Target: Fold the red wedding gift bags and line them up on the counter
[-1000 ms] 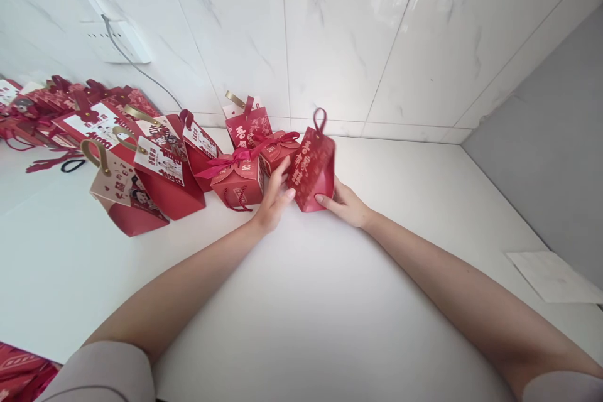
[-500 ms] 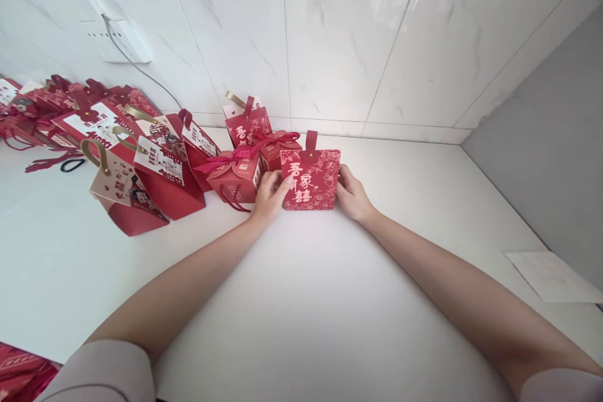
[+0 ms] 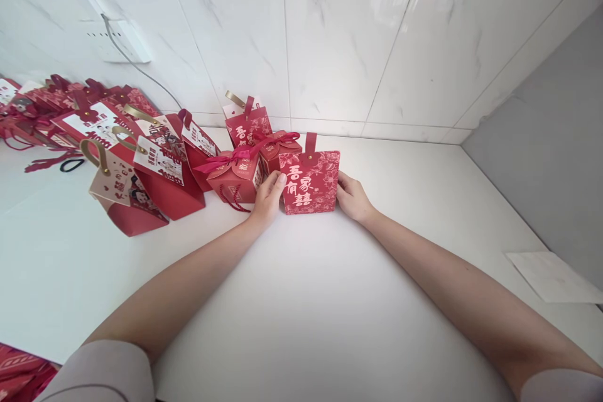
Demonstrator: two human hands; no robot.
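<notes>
A red gift box (image 3: 311, 183) with pink flowers, pale Chinese characters and a red strap on top stands upright on the white table. At its left edge my left hand (image 3: 269, 198) grips it, fingers partly behind. My right hand (image 3: 354, 198) closes on the right edge, its fingertips hidden behind the box. Just left of my left hand sits a red box with a ribbon bow (image 3: 235, 177). Another ribbon-tied box (image 3: 280, 149) is behind, partly covered by the held one.
Several red and cream gift boxes (image 3: 162, 163) stand to the left. Beyond them is a pile of flat red packaging (image 3: 70, 97). A paper sheet (image 3: 553, 276) lies at the right edge. The tiled wall (image 3: 330, 44) closes off the back, with a cable (image 3: 136, 68) hanging from a socket.
The held gift box has shifted slightly toward me. My left thumb has moved left, off the printed front to the box's edge. The other boxes have not moved.
</notes>
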